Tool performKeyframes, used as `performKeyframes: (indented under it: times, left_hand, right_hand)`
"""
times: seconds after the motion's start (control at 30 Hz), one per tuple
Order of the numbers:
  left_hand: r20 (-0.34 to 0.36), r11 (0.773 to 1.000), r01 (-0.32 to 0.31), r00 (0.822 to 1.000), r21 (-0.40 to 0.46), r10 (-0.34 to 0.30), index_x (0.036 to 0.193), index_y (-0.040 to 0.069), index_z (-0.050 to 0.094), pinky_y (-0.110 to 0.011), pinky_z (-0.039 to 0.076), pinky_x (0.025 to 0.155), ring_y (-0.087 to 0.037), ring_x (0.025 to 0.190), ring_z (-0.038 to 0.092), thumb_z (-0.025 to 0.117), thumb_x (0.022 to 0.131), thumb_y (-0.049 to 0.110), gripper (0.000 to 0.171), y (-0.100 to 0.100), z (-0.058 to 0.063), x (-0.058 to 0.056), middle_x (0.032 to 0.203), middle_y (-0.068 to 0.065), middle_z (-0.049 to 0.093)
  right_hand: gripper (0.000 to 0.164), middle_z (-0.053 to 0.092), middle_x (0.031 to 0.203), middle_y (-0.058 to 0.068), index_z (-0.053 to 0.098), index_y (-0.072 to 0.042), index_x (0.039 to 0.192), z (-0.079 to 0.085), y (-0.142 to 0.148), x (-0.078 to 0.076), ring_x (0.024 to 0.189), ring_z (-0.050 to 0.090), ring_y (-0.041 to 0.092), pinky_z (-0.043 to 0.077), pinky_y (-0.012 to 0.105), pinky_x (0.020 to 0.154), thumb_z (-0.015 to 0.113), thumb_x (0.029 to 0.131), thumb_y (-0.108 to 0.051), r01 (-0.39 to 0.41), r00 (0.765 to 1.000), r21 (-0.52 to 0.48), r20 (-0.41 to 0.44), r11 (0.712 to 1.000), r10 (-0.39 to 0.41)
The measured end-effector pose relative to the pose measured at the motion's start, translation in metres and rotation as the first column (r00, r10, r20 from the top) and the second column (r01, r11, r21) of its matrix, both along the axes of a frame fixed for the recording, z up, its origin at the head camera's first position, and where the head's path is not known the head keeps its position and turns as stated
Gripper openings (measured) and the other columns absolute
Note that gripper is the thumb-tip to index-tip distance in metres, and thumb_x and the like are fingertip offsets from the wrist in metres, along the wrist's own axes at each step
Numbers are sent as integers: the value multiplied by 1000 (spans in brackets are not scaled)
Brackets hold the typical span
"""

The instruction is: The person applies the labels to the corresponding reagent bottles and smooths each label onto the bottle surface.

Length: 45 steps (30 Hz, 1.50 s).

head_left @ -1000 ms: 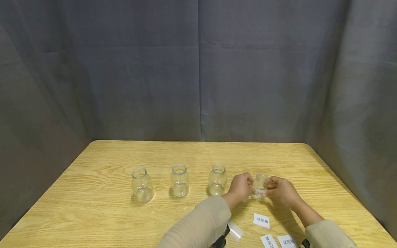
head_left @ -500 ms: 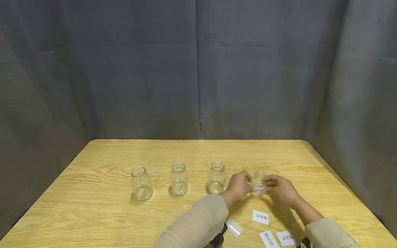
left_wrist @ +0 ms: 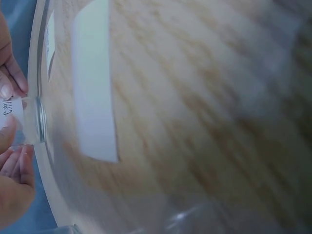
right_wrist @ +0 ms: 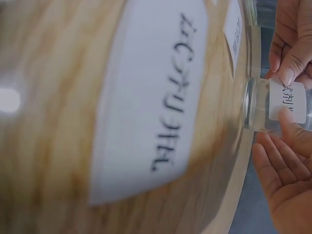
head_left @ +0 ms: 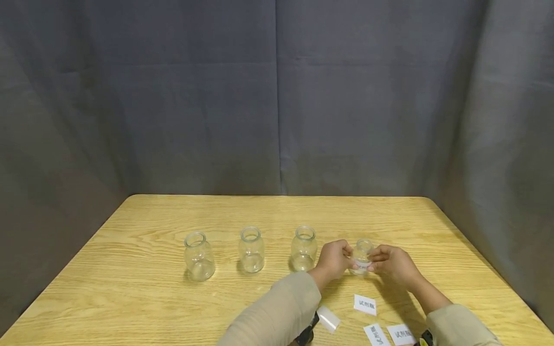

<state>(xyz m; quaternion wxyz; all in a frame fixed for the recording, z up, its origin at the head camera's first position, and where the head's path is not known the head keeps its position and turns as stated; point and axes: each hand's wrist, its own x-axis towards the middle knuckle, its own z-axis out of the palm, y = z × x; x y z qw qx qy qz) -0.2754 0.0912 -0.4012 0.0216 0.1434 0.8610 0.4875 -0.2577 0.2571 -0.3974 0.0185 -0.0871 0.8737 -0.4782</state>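
A small clear glass jar (head_left: pixel 364 247) stands between my two hands at the right of the table. On its near side lies a white label (right_wrist: pixel 286 100) printed with dark characters. My left hand (head_left: pixel 334 260) grips the jar from the left, its thumb on one end of the label. From the right my right hand (head_left: pixel 396 266) holds the same jar, and its thumb presses the label's other end. Both wrist views show the two thumbs over the label and fingers round the glass. The jar's far side is hidden.
Three similar jars, left (head_left: pixel 199 259), middle (head_left: pixel 251 252) and right (head_left: pixel 303 250), stand in a row on the wooden table (head_left: pixel 143 298). Several printed white labels (head_left: pixel 365 304) and a glossy blank strip (head_left: pixel 328 319) lie nearer me. Dark curtains (head_left: pixel 216 96) enclose the table.
The printed label on the held jar shows more clearly now. Both hands stay at about the same place, with only slight finger movement; the other jars have not moved.
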Motion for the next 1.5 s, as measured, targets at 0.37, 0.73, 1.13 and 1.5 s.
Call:
performKeyframes:
  times: [0.37, 0.73, 1.13, 1.5]
  left_hand:
    - [50, 1000, -18, 999, -22, 19, 92, 4, 55, -19, 44, 58, -14, 73, 54, 72, 66, 7, 31, 0, 0, 4, 83, -2, 57]
    - [140, 999, -7, 990, 48, 0, 85, 6, 54, -21, 44, 58, -12, 70, 52, 71, 67, 3, 25, -9, -2, 18, 77, 1, 54]
    - [214, 991, 31, 975, 130, -59, 88, 4, 56, -24, 45, 62, -12, 69, 51, 70, 69, 4, 23, -23, 4, 32, 76, 2, 53]
    - [264, 979, 104, 953, 175, -148, 88, 2, 55, -24, 45, 62, -12, 68, 51, 67, 71, 1, 21, -35, 4, 44, 77, -1, 53]
  right_hand:
    - [45, 56, 99, 19, 47, 11, 108, 3, 3, 9, 88, 55, 27, 46, 35, 74, 65, 75, -14, -12, 998, 38, 60, 999, 9]
    - [45, 56, 98, 13, 48, 7, 108, 8, 5, 31, 87, 54, 23, 45, 38, 74, 65, 76, -19, -29, 993, 73, 120, 997, 20]
    - [51, 54, 95, 12, 46, 11, 109, 6, 3, 46, 85, 52, 21, 45, 40, 73, 65, 75, -23, -179, 975, 67, 145, 981, 168]
    - [50, 54, 90, 8, 53, 10, 103, 0, -5, 56, 82, 51, 19, 45, 38, 72, 69, 68, -22, -185, 977, 151, 132, 971, 166]
